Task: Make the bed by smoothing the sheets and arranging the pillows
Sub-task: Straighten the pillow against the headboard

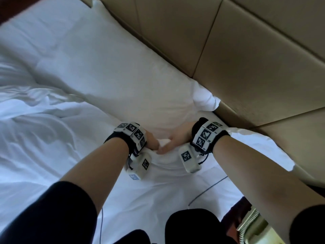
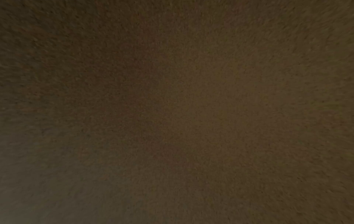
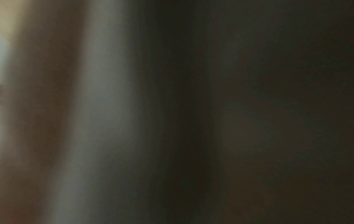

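A long white pillow [image 1: 98, 67] lies along the headboard on the white sheet [image 1: 167, 194]. Both hands meet at its near end. My left hand [image 1: 153, 143] has its fingers tucked into the white fabric of the pillow's edge. My right hand [image 1: 177, 138] grips the same edge just beside it, thumb pointing left. The fingertips of both are buried in the cloth. Marker bands sit on both wrists. Both wrist views are dark and blurred and show nothing usable.
A tan padded headboard [image 1: 228, 50] runs diagonally along the pillow's far side. Crumpled white bedding [image 1: 35, 120] lies to the left. A thin dark cable [image 1: 207, 189] crosses the sheet near my dark-clad knees [image 1: 191, 226]. A metallic object [image 1: 255, 224] sits off the bed's lower right corner.
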Motion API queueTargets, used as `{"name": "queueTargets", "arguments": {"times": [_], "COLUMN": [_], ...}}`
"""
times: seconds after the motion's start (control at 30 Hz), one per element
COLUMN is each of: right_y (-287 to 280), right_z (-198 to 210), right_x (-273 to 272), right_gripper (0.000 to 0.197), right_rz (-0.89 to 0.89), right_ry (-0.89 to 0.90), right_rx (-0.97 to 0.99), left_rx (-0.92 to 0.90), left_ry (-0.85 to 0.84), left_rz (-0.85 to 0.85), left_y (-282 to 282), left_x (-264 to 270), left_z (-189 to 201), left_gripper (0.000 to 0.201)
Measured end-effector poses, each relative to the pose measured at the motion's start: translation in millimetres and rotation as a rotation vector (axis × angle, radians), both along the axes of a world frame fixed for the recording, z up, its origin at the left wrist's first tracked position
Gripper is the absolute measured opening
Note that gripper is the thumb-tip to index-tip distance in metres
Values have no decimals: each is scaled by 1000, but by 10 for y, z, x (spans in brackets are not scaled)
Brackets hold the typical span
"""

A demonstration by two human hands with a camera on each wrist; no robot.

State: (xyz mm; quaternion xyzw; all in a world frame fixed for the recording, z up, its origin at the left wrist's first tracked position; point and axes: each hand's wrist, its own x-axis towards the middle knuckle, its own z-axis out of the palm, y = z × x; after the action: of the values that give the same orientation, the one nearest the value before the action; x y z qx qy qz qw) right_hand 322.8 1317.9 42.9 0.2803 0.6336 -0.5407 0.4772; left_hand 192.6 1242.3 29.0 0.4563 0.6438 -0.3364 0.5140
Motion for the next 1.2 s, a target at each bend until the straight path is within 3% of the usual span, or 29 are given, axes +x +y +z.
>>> {"name": "queueTargets", "arguments": {"times": [0.07,0.17,0.27,0.3,0.4,0.43,0.53,0.57,0.67,0.73,0.8,0.9,1.0,1.1,1.2], "right_y": [-98,-253,-429,-497,-718,-763,-742,-685,-460,-269,-62,235,479,720,904], "right_z": [-48,-78,-77,-119,-223,-244,-120,-17,390,639,861,1078,1131,1099,942], "right_x": [47,90,190,222,289,304,297,279,213,189,195,183,114,17,24], "right_gripper": [61,55,38,36,58,57,36,34,32,29,29,23,13,13,23], "right_rz": [108,8,-87,-110,-62,-65,-58,-62,-46,-100,-193,-363,-624,-902,-1073], "right_ry": [-72,-47,-24,-40,-32,6,175,225,396,500,567,671,810,930,824], "right_rx": [-64,3,-13,-38,23,34,146,206,441,578,650,754,901,1147,1165], "left_rx": [4,14,-15,-36,-13,-13,34,47,106,158,292,456,752,1120,1134], "left_ry": [6,80,32,49,66,56,79,57,129,95,65,16,62,229,216], "left_rz": [-57,-149,-134,-147,-232,-223,-163,-113,4,32,129,343,525,404,342], "left_y": [-50,-197,-397,-462,-609,-654,-683,-634,-413,-214,12,307,674,1033,1221], "left_x": [28,58,48,67,183,178,135,63,-94,-137,-193,-374,-543,-583,-524], "left_z": [-19,-93,-654,-790,-688,-716,-461,-484,-1,363,717,1133,1553,1797,1674], "left_gripper": [60,66,92,91,73,74,73,72,83,62,44,46,49,31,36]}}
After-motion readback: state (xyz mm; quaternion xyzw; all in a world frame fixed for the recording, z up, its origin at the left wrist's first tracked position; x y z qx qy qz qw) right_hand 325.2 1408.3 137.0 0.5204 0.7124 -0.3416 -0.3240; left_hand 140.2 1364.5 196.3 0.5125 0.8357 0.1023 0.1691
